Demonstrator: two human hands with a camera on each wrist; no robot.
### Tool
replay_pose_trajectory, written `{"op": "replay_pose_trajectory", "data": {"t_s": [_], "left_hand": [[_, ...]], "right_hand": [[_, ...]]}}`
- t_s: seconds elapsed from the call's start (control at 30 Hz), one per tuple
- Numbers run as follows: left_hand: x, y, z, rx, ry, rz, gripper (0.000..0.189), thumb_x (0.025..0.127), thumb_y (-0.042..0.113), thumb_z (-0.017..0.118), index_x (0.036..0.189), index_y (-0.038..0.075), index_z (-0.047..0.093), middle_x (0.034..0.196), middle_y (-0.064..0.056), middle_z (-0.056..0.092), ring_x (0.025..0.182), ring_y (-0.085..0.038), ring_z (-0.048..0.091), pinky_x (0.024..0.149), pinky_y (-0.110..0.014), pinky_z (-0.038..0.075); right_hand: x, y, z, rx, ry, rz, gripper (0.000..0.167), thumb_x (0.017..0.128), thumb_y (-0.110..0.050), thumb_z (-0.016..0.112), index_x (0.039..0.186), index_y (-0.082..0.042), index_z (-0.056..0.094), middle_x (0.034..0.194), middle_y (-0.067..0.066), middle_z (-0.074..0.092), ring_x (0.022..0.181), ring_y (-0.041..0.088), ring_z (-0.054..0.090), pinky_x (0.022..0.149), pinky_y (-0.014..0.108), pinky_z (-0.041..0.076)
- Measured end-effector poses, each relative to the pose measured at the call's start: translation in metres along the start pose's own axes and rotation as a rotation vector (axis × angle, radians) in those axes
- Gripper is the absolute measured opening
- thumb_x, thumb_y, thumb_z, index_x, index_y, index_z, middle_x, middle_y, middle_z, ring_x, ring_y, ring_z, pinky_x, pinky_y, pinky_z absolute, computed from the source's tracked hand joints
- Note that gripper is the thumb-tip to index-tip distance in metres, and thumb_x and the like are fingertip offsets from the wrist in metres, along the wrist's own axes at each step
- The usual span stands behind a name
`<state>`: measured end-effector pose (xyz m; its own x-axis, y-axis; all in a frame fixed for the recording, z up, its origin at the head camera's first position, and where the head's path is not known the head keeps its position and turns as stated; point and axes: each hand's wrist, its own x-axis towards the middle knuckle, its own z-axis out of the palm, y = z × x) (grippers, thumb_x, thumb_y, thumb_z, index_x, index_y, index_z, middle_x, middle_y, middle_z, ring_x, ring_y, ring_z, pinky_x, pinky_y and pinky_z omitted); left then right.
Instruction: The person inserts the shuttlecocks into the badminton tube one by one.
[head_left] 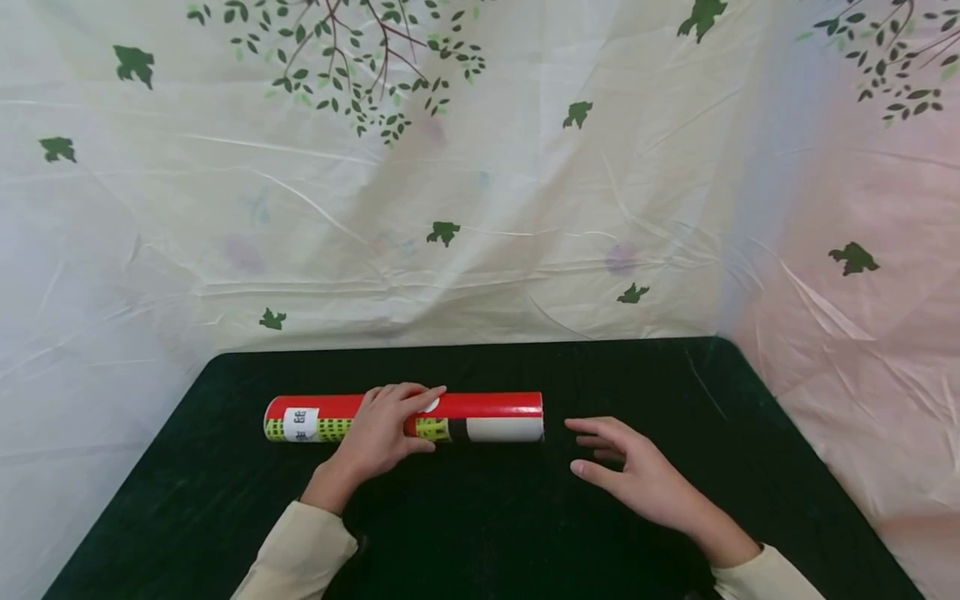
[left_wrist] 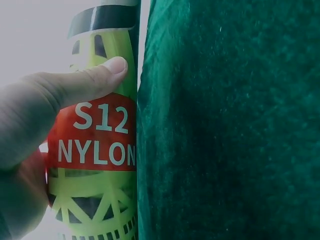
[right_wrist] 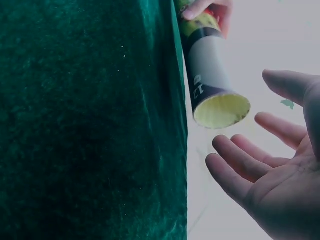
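A red, white and yellow-green shuttlecock tube (head_left: 495,417) lies lengthwise across the table. "S12 NYLON" is printed on it in the left wrist view. My left hand (head_left: 386,429) grips it around the middle, with the thumb (left_wrist: 95,82) along the near side and the fingers over the top. Just beyond the tube's right end, my right hand (head_left: 633,475) is held with its fingers apart and nothing in it. In the right wrist view that end of the tube (right_wrist: 222,111) has no lid, and pale yellow shows inside.
A dark green cloth covers the table (head_left: 480,517). Behind and at both sides hangs a pale curtain (head_left: 510,183) printed with leaves and branches, close to the table's far edge. A small white label (head_left: 301,424) is on the tube's left part.
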<state>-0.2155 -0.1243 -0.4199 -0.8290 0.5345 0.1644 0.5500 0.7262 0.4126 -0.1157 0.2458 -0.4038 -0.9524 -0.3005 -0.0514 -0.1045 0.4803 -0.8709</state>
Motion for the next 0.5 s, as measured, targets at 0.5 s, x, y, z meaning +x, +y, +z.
{"op": "replay_pose_trajectory", "data": {"t_s": [0.5], "left_hand": [[0.016, -0.011, 0.014, 0.05, -0.07, -0.043, 0.085, 0.073, 0.031, 0.09, 0.148, 0.028, 0.052, 0.137, -0.006, 0.056, 0.126, -0.031, 0.049, 0.109, -0.058, 0.029]], "right_hand": [[-0.006, 0.0, 0.002, -0.028, -0.067, -0.054, 0.053, 0.097, -0.032, 0.068, 0.144, -0.015, 0.052, 0.143, 0.012, 0.049, 0.126, 0.04, 0.051, 0.101, 0.059, 0.044]]}}
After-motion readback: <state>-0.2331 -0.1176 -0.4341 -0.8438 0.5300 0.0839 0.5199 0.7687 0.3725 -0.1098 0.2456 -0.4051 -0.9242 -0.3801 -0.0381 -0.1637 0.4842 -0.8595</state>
